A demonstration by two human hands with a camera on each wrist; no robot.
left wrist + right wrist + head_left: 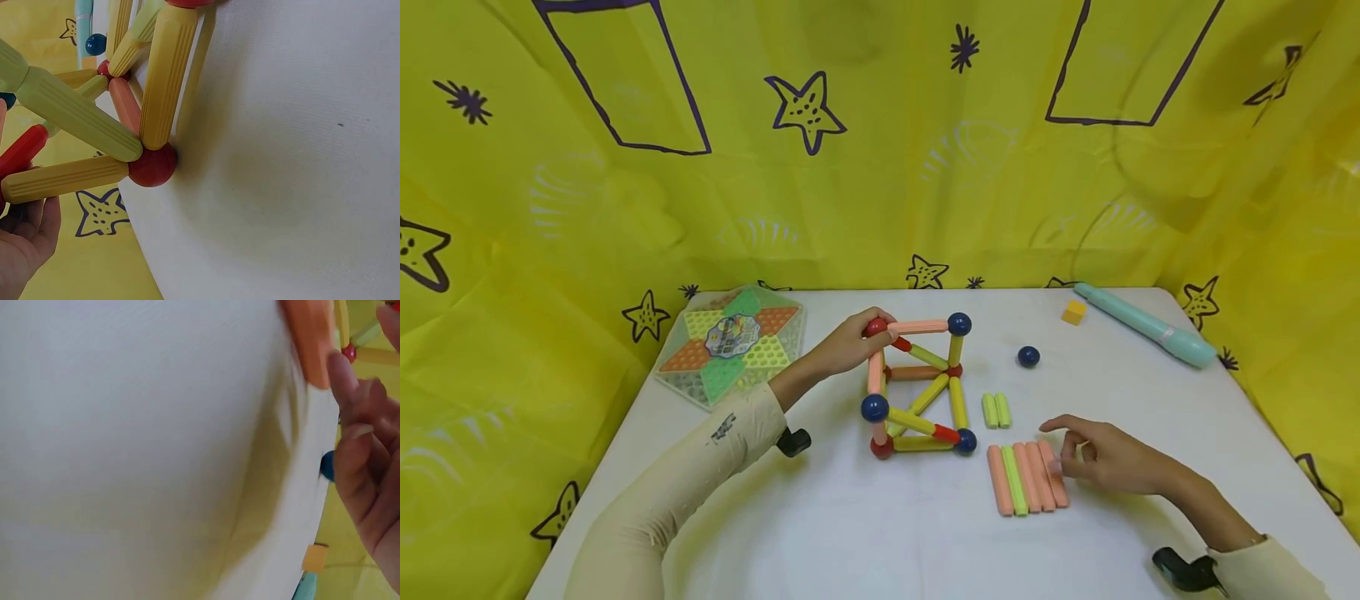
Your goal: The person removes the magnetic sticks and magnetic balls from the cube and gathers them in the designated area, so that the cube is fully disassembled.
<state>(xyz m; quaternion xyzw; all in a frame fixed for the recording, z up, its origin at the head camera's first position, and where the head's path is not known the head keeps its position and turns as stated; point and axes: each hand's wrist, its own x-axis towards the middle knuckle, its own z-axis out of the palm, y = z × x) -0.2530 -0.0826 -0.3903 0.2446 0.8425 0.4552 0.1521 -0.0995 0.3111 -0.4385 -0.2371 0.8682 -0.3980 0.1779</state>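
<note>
My left hand (853, 342) grips the upper left corner of a cube-like frame of magnetic sticks and balls, fingers and thumb about a red ball (876, 327) and the stick ends by it. The frame has blue balls (875, 407) at other corners, and yellow sticks (922, 444) and pink sticks (919, 326) between them. Over a row of loose sticks, my right hand (1108, 458) has its index finger stretched out and its thumb apart from it. A fingertip lies right at the rightmost pink stick (1054, 479). That stick (310, 340) looks blurred in the right wrist view.
Two short green sticks (997, 411) lie right of the frame, with a loose blue ball (1028, 357) behind. Farther back are an orange cube (1073, 312) and a light teal tube (1142, 323). A star-patterned game board (730, 342) lies at the back left. Yellow cloth (880, 208) surrounds the white table (850, 533).
</note>
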